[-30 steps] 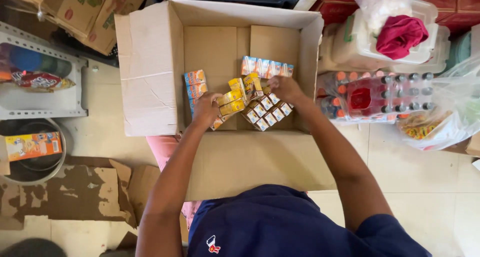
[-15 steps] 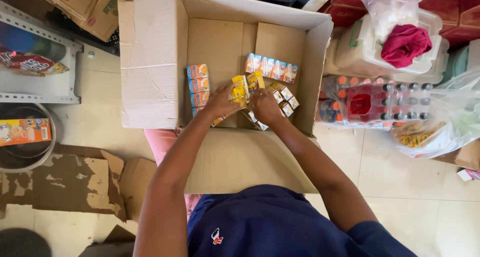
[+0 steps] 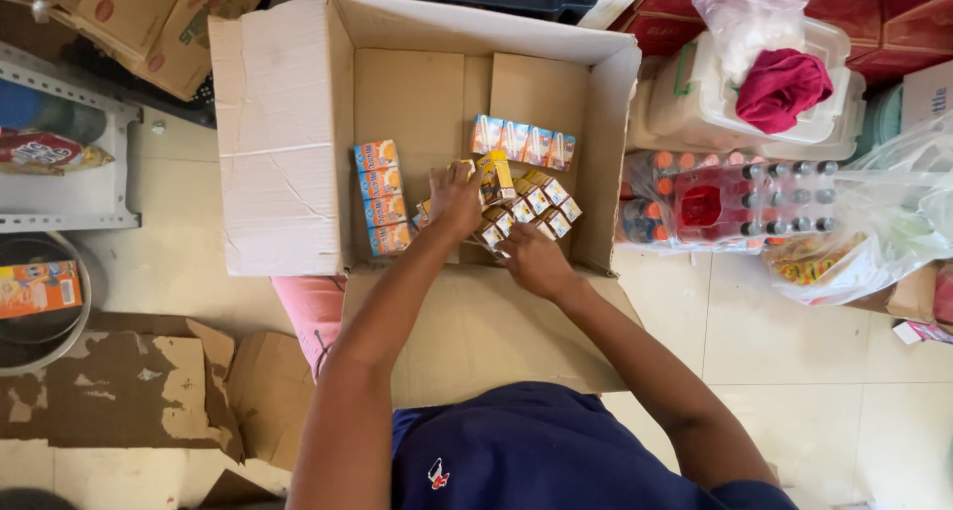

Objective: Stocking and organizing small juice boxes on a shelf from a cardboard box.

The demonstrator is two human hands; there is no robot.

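Head view shows your left hand (image 3: 455, 198) pinching a yellow juice box (image 3: 493, 175) in the big cardboard box (image 3: 288, 152), and your right hand (image 3: 531, 259) pressed on the small packs (image 3: 541, 204), so keep them snug and line them up slowly.

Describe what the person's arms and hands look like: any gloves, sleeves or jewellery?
Both arms are bare along their whole visible length. The left hand and right hand show no gloves, rings or watch. A dark navy top with a small red-and-white chest emblem covers the torso.
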